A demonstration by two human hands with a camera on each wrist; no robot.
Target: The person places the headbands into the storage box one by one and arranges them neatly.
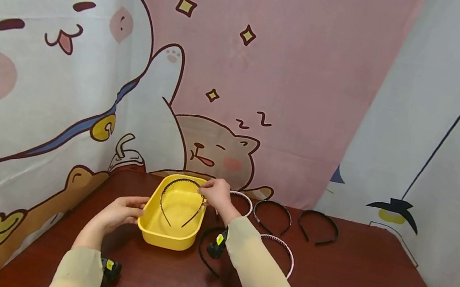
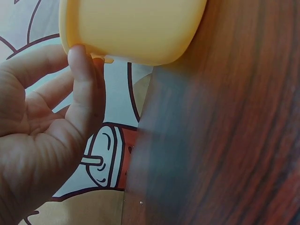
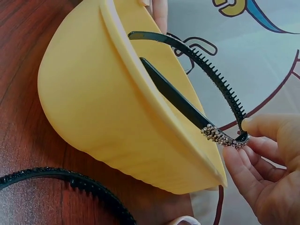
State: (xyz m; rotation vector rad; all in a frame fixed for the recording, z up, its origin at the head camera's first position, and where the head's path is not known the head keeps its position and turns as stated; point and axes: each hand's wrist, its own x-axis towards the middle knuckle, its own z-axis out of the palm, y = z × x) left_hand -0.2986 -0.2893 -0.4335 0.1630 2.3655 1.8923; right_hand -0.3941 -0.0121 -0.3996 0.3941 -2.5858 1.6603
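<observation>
Pinching the beaded curve of the dark headband [image 3: 179, 97], your right hand [image 1: 218, 196] holds its ends inside the yellow basin [image 1: 166, 242]. Your left hand [image 1: 121, 212] grips the basin's rim. Black headbands [image 3: 86, 183] and pale pink headbands [image 1: 287, 248] lie rightward on the reddish-brown table [image 1: 370, 286].

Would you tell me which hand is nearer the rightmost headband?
The right hand is nearer, left of the rightmost headband; the left hand is farther left, gripping the yellow basin.

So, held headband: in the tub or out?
Partly in: the right wrist view shows the headband with ends inside the tub, arch above it, pinched by the right fingers.
</observation>
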